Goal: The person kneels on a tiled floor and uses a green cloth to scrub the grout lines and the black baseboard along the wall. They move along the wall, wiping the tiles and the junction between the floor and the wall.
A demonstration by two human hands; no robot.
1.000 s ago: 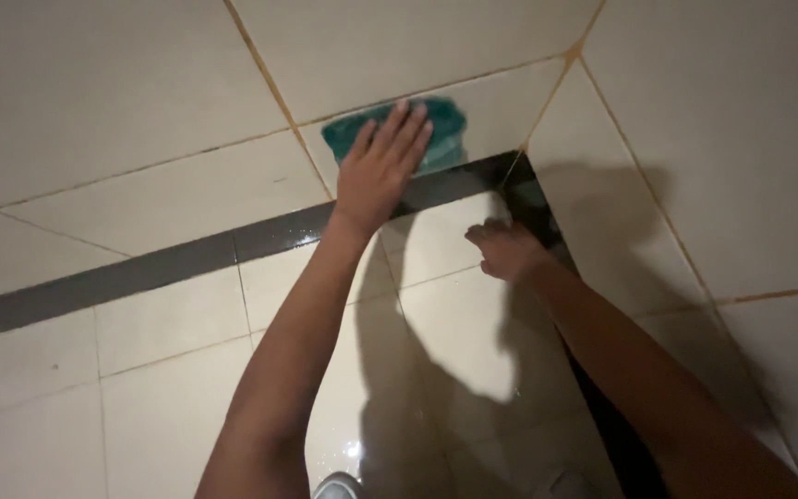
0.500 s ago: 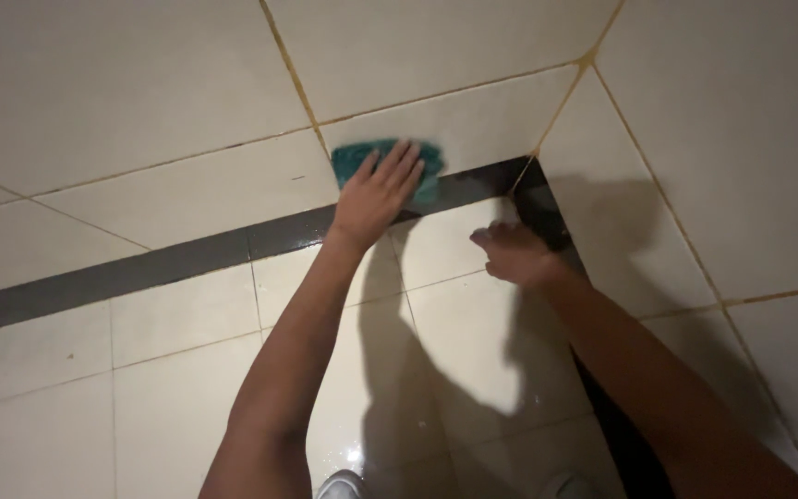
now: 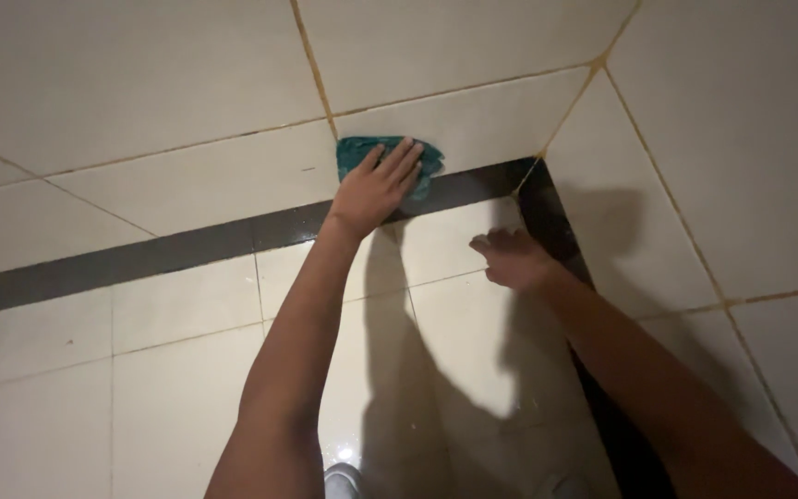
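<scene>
Left hand (image 3: 376,189) flat on teal cloth (image 3: 422,162), pressed to cream wall tile (image 3: 187,185) above dark band (image 3: 140,259), right hand (image 3: 514,261) loosely curled on lower tile near corner

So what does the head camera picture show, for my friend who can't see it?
A person's left hand presses a teal cloth flat against cream wall tiles, just above a dark strip near a corner. Their right hand rests with curled fingers on the glossy cream floor tiles, holding nothing.
</scene>
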